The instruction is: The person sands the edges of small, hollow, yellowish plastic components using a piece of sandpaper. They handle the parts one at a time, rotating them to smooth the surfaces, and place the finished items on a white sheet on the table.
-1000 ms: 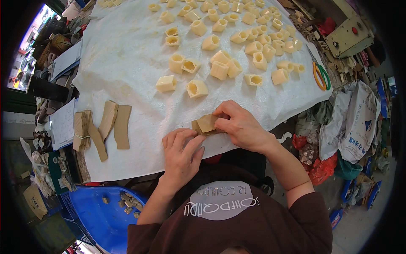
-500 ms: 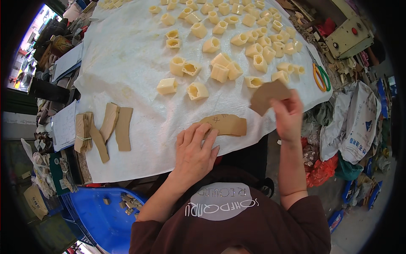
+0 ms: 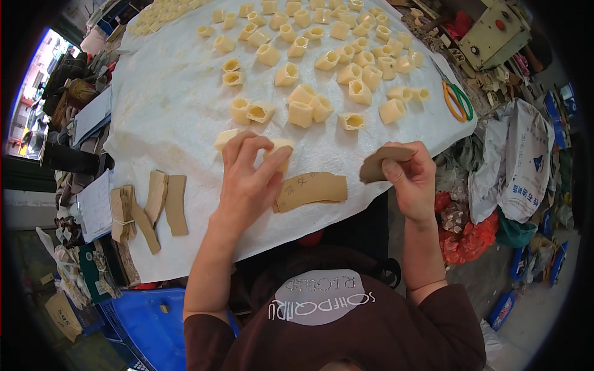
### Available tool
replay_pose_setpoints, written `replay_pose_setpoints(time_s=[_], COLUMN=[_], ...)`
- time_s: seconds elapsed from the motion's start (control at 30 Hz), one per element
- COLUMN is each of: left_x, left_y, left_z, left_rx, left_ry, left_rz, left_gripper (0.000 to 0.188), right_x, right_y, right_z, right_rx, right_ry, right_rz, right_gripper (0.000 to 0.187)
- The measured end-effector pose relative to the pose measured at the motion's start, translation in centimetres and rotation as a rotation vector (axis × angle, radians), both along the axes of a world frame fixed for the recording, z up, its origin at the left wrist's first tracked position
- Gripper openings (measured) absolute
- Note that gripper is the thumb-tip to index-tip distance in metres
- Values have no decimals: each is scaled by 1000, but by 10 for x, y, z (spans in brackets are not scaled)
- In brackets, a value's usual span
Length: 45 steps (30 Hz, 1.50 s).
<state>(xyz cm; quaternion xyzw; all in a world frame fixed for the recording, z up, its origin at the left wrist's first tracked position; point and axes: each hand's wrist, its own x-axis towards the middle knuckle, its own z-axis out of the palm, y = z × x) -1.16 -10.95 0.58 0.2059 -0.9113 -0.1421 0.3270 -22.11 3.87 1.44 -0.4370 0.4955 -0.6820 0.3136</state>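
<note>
My left hand (image 3: pixel 247 179) reaches over the white sheet (image 3: pixel 179 117), fingers and thumb closed around a cream-coloured hollow block (image 3: pixel 283 150), which they partly hide. Just left of it, another cream block (image 3: pixel 226 140) lies behind my fingers. My right hand (image 3: pixel 413 185) pinches a flat brown cardboard template (image 3: pixel 380 162) with a rounded edge, raised above the sheet's near right edge. Between my hands a curved brown cardboard template (image 3: pixel 312 190) with handwritten marks lies flat near the front edge.
More brown templates (image 3: pixel 176 204), one bundle tied, lie at the left. Several hollow cream blocks (image 3: pixel 301 114) spread across the far side. Scissors (image 3: pixel 455 102) with orange and green handles rest at the right edge. A blue tub (image 3: pixel 148 324) stands below left.
My left hand has left the marked template and moved up and left to a cream block. My right hand still holds its template, now tilted more edge-on. The view has shifted slightly.
</note>
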Motion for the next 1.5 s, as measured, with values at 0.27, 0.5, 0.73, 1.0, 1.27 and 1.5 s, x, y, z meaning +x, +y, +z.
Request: replay_pose_setpoints(time_s=[0.27,0.5,0.73,1.0,1.27,1.5], left_x=[16,25,35,39,38,37], left_y=[49,77,87,90,92,92], left_z=[18,8,-1,-2,0,3], left_rx=[1140,1351,1602,1564,1540,1512], left_ry=[315,472,548,451,484,443], left_rz=[-114,-104,-276,-257,-269,-249], left_gripper=[43,48,37,39,42,42], right_x=[31,53,57,59,60,57], right_y=[-7,-20,-22,-21,-20,-21], right_z=[36,34,29,29,27,25], right_rx=[239,359,390,362,349,304], right_ry=[558,547,546,556,508,522], right_rz=[181,462,560,574,565,575], right_gripper=[21,18,15,14,14,14])
